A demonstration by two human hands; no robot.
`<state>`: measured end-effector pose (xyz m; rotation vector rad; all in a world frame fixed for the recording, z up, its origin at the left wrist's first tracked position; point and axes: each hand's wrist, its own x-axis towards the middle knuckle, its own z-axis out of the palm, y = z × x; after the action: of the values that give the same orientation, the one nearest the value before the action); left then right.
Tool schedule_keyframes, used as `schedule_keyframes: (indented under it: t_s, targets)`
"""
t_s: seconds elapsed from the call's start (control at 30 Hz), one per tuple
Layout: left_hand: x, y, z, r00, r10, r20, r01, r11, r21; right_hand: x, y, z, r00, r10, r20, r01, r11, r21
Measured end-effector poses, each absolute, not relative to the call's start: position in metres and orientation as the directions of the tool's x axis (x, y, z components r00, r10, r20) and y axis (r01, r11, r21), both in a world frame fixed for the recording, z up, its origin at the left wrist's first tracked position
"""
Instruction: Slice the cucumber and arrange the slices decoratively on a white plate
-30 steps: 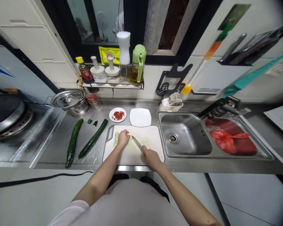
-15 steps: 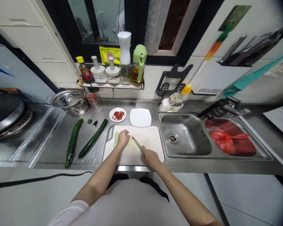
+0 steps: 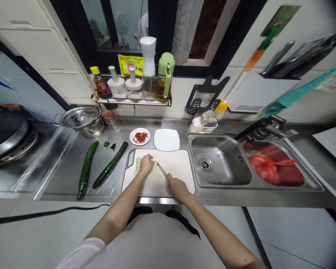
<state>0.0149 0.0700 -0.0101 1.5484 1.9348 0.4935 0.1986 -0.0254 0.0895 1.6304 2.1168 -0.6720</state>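
On the white cutting board (image 3: pixel 168 186), my right hand (image 3: pixel 179 188) is closed around the handle of a knife (image 3: pixel 162 172), its blade pointing up and left. A round cucumber slice (image 3: pixel 156 164) lies at the blade's tip. Just left of that slice, my left hand (image 3: pixel 146 164) rests over the board with its fingers curled; what they may hold is hidden. A row of overlapping cucumber slices (image 3: pixel 138 164) lies beyond my left wrist. Left of the board are two whole-looking cucumbers, one long and curved (image 3: pixel 87 170) and one beside it (image 3: pixel 110 165), plus two cut-off ends (image 3: pixel 112 147).
Behind the board stand a plate of chopped red pieces (image 3: pixel 140 137) and a white square plate (image 3: pixel 166 139). A double sink (image 3: pixel 221 160) with a red bag (image 3: pixel 263 168) adjoins on the right. A lidded pot (image 3: pixel 82 119) and a condiment rack (image 3: pixel 134 101) are at the back.
Almost nothing differs. My right hand and the knife have shifted very slightly left; the left hand and the slices stay in place.
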Motion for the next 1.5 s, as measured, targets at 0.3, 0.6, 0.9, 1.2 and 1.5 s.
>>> schedule_keyframes:
  t_s: [0.3,0.6,0.9,1.2,1.5]
  targets:
    - [0.015,0.069,-0.007,-0.136,0.967,-0.215,0.738,0.243,0.63,0.199,-0.023,0.089,-0.261,0.771,-0.581,0.965,0.204,-0.163]
    - [0.015,0.07,-0.009,-0.131,0.967,-0.22,0.745,0.242,0.621,0.2,-0.02,0.088,-0.254,0.76,-0.598,0.967,0.189,-0.171]
    - [0.015,0.07,-0.008,-0.125,0.964,-0.235,0.758,0.246,0.604,0.196,-0.015,0.085,-0.268,0.763,-0.588,0.963,0.209,-0.168]
    - [0.015,0.07,-0.006,-0.128,0.962,-0.242,0.75,0.254,0.611,0.195,-0.013,0.084,-0.274,0.773,-0.572,0.962,0.218,-0.166]
    - [0.015,0.07,-0.006,-0.133,0.96,-0.248,0.758,0.26,0.598,0.194,-0.013,0.082,-0.268,0.773,-0.575,0.963,0.215,-0.16]
